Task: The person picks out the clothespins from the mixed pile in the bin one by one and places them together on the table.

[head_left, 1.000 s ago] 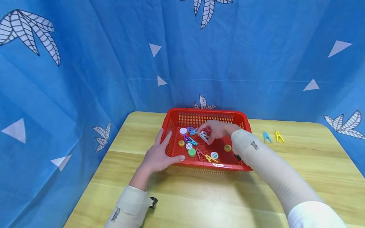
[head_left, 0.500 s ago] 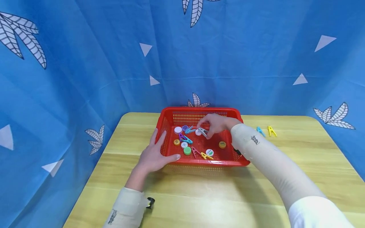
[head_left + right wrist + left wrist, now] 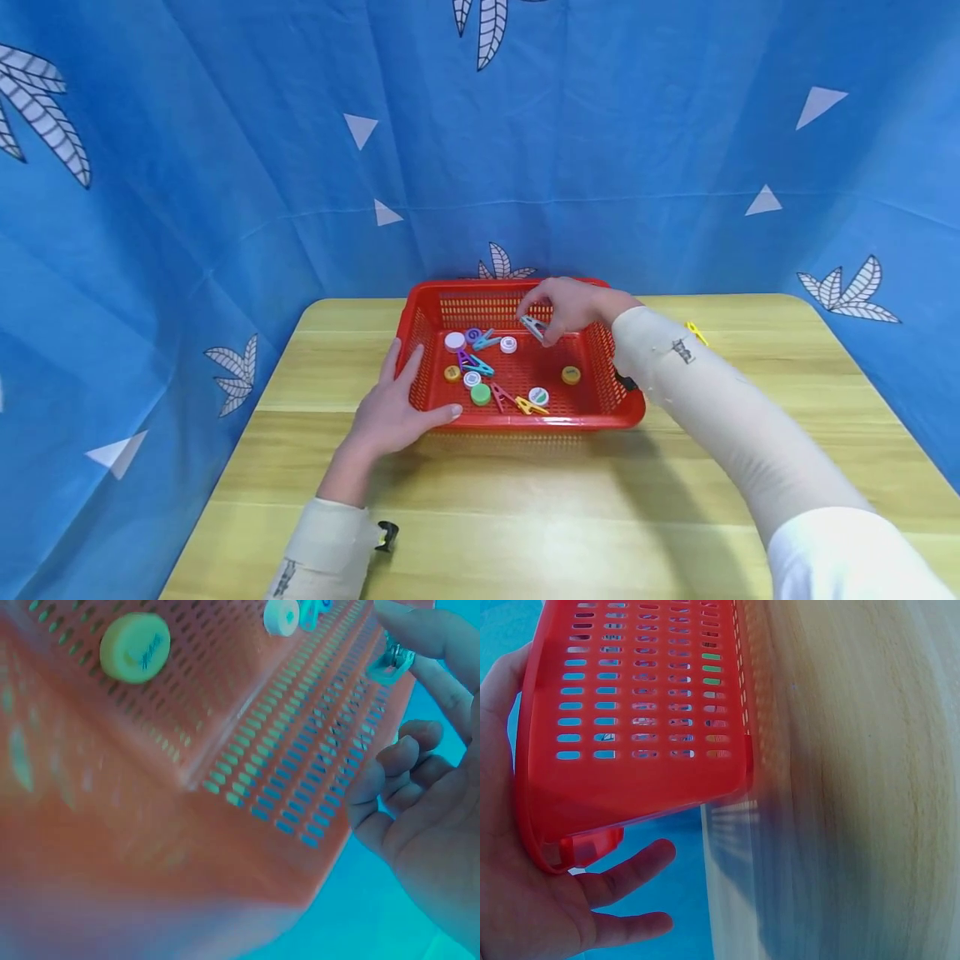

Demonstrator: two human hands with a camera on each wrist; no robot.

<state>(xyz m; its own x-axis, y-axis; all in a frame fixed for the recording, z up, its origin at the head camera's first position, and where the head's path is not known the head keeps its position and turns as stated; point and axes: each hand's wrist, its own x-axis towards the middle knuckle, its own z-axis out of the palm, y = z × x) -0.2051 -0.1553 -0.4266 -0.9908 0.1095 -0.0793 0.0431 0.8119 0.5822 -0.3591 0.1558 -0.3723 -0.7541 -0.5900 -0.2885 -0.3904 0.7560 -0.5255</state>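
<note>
My right hand (image 3: pixel 566 307) pinches a pale clothespin (image 3: pixel 533 327) between thumb and fingers, raised over the back part of the red basket (image 3: pixel 525 422). In the right wrist view the clothespin (image 3: pixel 390 664) and its metal spring show at the fingertips. My left hand (image 3: pixel 386 414) rests at the basket's near left corner with fingers and thumb spread. The left wrist view has that hand (image 3: pixel 532 900) against the basket's end wall (image 3: pixel 622 787), two fingers reaching past the rim. Inside lie blue clothespins (image 3: pixel 477 366), a purple one (image 3: pixel 463 358), a red one (image 3: pixel 500 395) and a yellow one (image 3: pixel 531 407).
Several bottle caps share the basket floor: a green one (image 3: pixel 481 394), an orange one (image 3: pixel 571 375), white ones such as the cap (image 3: pixel 455 341) at back left. A yellow clothespin (image 3: pixel 697 332) lies on the wooden table (image 3: pixel 480 517), right of the basket. Blue cloth (image 3: pixel 600 150) hangs behind.
My right hand has lifted the pale clothespin up from among the caps, uncovering a white cap beneath. The left hand keeps its place at the basket corner. The head view has shifted right.
</note>
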